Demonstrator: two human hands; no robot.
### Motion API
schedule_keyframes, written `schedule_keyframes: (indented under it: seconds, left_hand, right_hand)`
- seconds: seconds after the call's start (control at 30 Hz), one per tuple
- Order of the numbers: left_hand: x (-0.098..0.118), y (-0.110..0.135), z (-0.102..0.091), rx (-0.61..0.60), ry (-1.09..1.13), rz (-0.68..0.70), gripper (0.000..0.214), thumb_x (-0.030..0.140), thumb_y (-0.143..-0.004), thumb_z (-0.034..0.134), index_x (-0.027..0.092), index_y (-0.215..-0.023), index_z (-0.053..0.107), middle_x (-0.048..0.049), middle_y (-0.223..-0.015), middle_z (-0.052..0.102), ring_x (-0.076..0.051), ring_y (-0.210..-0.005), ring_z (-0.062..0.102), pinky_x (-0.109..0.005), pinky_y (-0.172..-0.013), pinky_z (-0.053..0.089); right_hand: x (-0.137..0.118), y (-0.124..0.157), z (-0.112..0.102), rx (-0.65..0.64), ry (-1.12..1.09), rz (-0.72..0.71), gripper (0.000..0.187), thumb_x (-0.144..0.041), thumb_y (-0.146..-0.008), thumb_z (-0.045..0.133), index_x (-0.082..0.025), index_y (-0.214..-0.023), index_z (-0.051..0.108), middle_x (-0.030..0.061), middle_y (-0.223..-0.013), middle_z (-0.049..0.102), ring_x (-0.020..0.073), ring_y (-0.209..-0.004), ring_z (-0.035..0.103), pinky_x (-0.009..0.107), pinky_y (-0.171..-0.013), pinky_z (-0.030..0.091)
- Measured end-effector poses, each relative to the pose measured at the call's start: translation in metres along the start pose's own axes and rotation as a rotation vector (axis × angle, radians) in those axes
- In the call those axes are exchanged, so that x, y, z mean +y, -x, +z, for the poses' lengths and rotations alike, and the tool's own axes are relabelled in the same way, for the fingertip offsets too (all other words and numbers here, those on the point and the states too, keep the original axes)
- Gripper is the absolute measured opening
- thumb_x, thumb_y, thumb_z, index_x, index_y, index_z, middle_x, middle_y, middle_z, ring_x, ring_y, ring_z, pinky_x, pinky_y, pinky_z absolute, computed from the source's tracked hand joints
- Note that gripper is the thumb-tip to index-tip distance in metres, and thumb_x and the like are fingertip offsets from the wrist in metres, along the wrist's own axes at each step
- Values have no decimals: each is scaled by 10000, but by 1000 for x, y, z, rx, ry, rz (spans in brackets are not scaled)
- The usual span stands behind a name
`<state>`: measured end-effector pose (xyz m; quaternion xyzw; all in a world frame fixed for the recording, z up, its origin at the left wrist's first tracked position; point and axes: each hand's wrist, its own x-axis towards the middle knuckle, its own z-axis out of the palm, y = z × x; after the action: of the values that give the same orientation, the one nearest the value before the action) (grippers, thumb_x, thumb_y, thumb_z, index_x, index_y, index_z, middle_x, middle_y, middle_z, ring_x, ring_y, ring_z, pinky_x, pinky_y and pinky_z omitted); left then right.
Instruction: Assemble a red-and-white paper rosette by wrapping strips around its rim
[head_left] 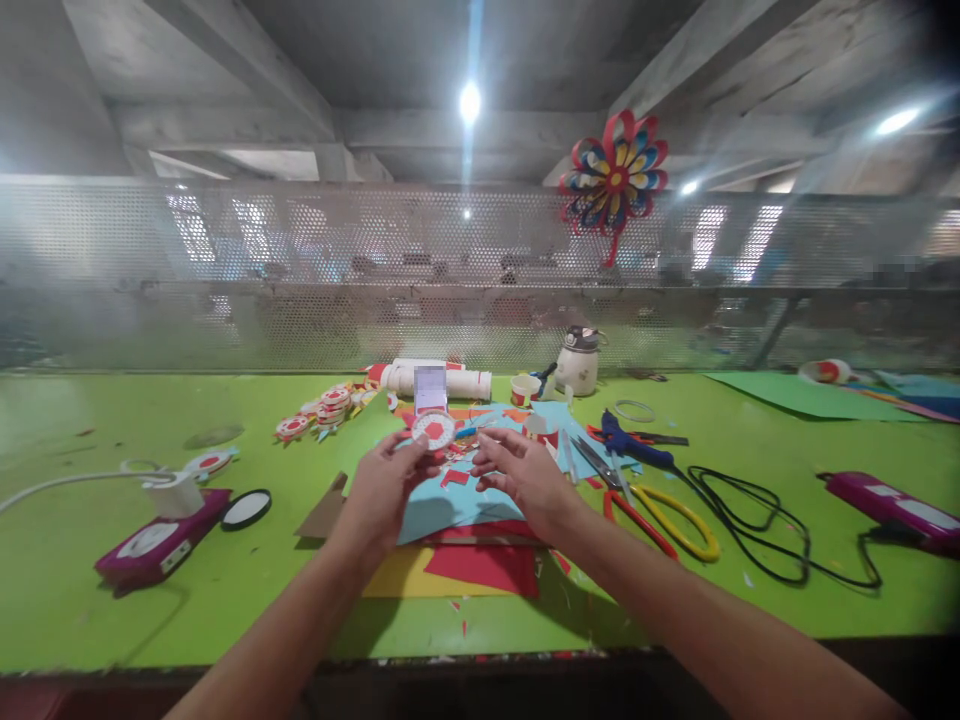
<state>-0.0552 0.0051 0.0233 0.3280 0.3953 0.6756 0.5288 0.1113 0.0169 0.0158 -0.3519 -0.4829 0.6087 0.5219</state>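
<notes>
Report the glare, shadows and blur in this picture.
Head view: the bright ceiling lamp flares into a vertical streak; the perforated screen looks hazy and soft; a shadow darkens the green table below the right forearm; the upper-right corner falls black.

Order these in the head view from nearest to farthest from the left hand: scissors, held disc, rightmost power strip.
1. Held disc, in the left hand.
2. Scissors, beside the right hand.
3. Rightmost power strip, far right.
</notes>
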Motion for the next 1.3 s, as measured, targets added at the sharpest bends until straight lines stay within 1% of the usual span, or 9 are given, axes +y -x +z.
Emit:
schedule_keyframes:
  seconds: [0.13, 0.27, 0.37, 0.47, 0.63, 0.8, 0.97, 1.1, 1.3]
  left_hand:
    - [30, -30, -25, 103, 7, 101, 118, 26, -752, 628, 130, -784, 581, -1, -593, 666, -110, -524, 636, -174, -502, 515]
    - [58, -53, -46, 189, 3, 150, 115, 20, -806, 549, 101, -744, 601, -16, -585, 657, -85, -501, 617, -143, -485, 493]
    - [71, -61, -50, 205, 5, 183, 111, 38, -817, 543, 94, -782, 632, -16, -622, 667, -72, -510, 614, -124, -479, 474]
    - [76, -59, -43, 179, -4, 209, 96, 67, -816, 560, 89, -793, 651, -16, -642, 671, -65, -506, 602, -122, -477, 464]
    - [59, -46, -15, 16, -66, 154, 66, 123, -750, 676, 93, -808, 664, -34, -666, 685, -103, -546, 629, -178, -523, 508]
    - [23, -34, 8, -258, -199, -56, 196, 130, -677, 784, 103, -851, 698, -61, -699, 703, -132, -546, 642, -224, -524, 526]
    - [-9, -30, 17, -527, -309, -231, 260, 224, -672, 835, 89, -868, 731, -107, -780, 716, -161, -610, 657, -263, -568, 552]
    - [-20, -33, 18, -576, -301, -250, 256, 248, -702, 823, 99, -886, 726, -93, -826, 707, -144, -646, 652, -243, -605, 551]
    - [-23, -31, 13, -527, -251, -275, 242, 228, -715, 821, 116, -910, 730, -93, -910, 710, -144, -724, 657, -252, -677, 564]
  right_hand:
    - [3, 7, -13, -14, 113, 64, 493, -534, -595, 821, -133, -822, 645, -2, -650, 609, 119, -589, 579, 254, -540, 470]
    - [5, 15, -30, -59, 208, 136, 420, -479, -603, 823, -123, -757, 662, 0, -608, 620, 107, -536, 564, 237, -517, 418]
    - [5, 19, -41, -95, 297, 136, 360, -462, -659, 784, -131, -736, 666, -6, -596, 621, 82, -483, 512, 231, -502, 373]
    - [3, 20, -47, -101, 346, 129, 344, -466, -681, 760, -138, -728, 667, -2, -606, 628, 72, -468, 465, 235, -498, 348]
    - [2, 18, -53, -108, 378, 106, 357, -483, -680, 748, -139, -740, 672, 13, -633, 639, 85, -510, 479, 242, -527, 350]
    - [1, 16, -56, -122, 434, 53, 340, -475, -718, 698, -138, -750, 664, 14, -639, 635, 94, -520, 507, 249, -547, 399]
    - [1, 10, -59, -99, 489, -17, 296, -438, -707, 718, -152, -676, 645, 0, -574, 609, 110, -496, 518, 255, -527, 429]
    - [2, 4, -63, -59, 510, -63, 300, -447, -734, 696, -164, -648, 645, 8, -552, 602, 128, -492, 532, 266, -522, 435]
    - [7, 2, -63, -37, 477, -105, 360, -514, -784, 651, -173, -672, 633, 8, -592, 602, 126, -515, 546, 266, -536, 453]
